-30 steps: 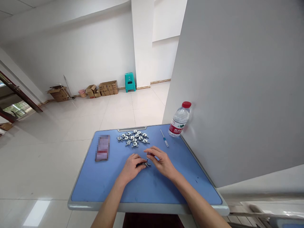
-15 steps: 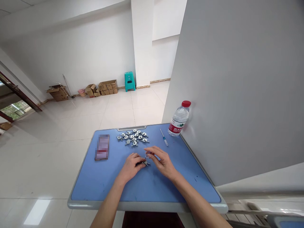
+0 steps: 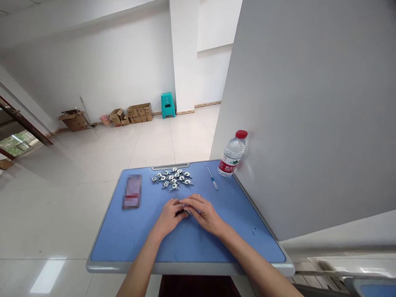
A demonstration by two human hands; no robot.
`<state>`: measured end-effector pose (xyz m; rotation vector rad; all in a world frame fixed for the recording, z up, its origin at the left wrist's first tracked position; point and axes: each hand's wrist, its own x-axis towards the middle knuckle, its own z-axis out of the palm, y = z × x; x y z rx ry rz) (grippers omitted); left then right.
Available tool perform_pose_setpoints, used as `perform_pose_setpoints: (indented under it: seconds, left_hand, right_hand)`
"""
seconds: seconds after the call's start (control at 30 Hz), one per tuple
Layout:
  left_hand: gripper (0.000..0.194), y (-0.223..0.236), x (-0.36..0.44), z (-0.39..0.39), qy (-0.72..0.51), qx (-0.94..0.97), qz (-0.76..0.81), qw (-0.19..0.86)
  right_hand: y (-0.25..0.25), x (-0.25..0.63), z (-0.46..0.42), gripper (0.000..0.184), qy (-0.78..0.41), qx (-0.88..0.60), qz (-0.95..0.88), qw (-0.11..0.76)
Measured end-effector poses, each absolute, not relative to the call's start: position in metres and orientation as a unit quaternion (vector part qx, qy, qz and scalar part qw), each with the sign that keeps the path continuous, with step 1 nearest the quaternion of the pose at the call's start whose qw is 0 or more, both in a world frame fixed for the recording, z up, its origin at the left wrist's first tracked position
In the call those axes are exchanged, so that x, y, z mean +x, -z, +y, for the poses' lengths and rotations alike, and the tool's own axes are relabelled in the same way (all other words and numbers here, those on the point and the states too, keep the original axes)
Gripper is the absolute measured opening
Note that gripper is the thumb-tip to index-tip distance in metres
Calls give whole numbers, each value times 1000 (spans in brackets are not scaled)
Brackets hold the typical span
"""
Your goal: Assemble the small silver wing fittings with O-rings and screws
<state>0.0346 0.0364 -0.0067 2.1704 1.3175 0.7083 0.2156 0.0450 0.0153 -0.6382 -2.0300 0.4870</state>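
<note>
My left hand (image 3: 169,216) is closed around a small silvery metal part (image 3: 186,212) with thin prongs, low over the desk. Most of that part is covered by fingers. My right hand (image 3: 204,212) meets it from the right, its thumb and fingers bent in a pinch at the same part. A bit of something clear and purplish shows between the right fingers, too small to name. Beyond both hands lies a loose pile of similar pronged metal parts (image 3: 171,178). To the right of the pile rests a screwdriver (image 3: 213,180) with a clear and blue handle.
The blue desk (image 3: 117,243) has a raised grey rim. A phone (image 3: 132,192), blurred out, lies at its left. A water bottle (image 3: 232,156) with a red cap stands at the right against a grey panel (image 3: 303,123). Cardboard boxes (image 3: 140,113) and teal stools (image 3: 167,105) line the wall.
My right hand has moved left and slightly down, closing in on the metal part and covering more of it. The left hand has stayed nearly in place.
</note>
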Motion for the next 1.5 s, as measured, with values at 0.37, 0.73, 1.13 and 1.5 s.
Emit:
perform_pose_setpoints:
  seconds: [0.37,0.73,1.13,1.5]
  left_hand:
    - [17,5,35,35,-244,819,469,223]
    - [16,6,35,35,-260,827,445,223]
    - [20,10,34,36,-244,835,449,202]
    - [17,10,35,36,-251,829,454,210]
  right_hand:
    - [-9,209,44,13,-171,-322,-808,463]
    - [-17,212,42,28,-191,-262,-827,459]
    - [-12,212,45,18,-133,-315,-818,464]
    - [-11,209,44,15,-170,-269,-803,504]
